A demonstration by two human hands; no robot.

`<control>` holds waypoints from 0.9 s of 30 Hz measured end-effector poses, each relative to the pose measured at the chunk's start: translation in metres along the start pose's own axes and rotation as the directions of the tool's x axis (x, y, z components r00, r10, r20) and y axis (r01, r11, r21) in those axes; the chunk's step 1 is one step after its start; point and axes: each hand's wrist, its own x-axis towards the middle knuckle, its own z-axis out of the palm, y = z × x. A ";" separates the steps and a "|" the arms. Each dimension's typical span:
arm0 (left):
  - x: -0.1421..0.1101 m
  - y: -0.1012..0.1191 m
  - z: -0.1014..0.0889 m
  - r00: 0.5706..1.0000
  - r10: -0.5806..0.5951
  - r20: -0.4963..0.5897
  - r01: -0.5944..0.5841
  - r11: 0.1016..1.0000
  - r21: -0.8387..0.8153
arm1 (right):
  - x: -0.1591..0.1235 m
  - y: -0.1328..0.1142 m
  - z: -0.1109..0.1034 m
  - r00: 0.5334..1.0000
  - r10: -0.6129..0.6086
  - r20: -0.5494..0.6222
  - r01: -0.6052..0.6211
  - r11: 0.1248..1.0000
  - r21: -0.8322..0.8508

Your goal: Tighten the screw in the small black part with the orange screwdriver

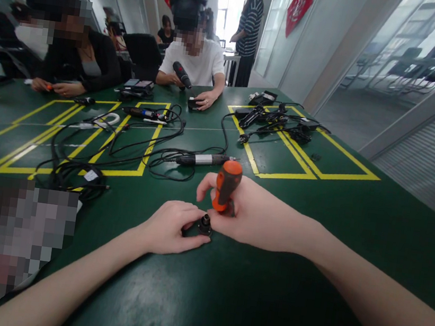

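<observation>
On the green table, my left hand (177,227) closes its thumb and fingers around the sides of a small black round part (205,225). The part stands upright and has a narrower, ring-like top. Beside it, my right hand (243,209) holds a screwdriver (229,178) with an orange and dark grey handle, its thick end pointing up. The screwdriver's shaft and tip are hidden from view, so I cannot tell whether it touches the part. Both hands are close together, the right one slightly higher.
A silver and black pen-shaped electric tool (204,159) lies beyond my hands. Black cables (75,179) coil at the left; more cables and adapters (275,120) lie at the right. Yellow tape (283,177) marks rectangles. Across the table, a person (193,55) holds a power screwdriver (181,74).
</observation>
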 end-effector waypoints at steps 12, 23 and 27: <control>-0.001 -0.004 0.004 0.999 0.026 -0.041 -0.025 0.999 0.021 | 0.000 0.001 0.001 1.000 -0.030 0.004 0.030 0.999 -0.031; 0.000 -0.002 0.002 0.999 0.017 -0.029 -0.017 1.000 0.006 | -0.002 0.000 -0.001 1.000 0.011 -0.017 -0.011 1.000 -0.006; 0.000 -0.002 0.003 0.999 0.023 -0.037 -0.023 1.000 0.002 | -0.002 0.001 0.000 1.000 0.016 -0.020 -0.015 1.000 0.020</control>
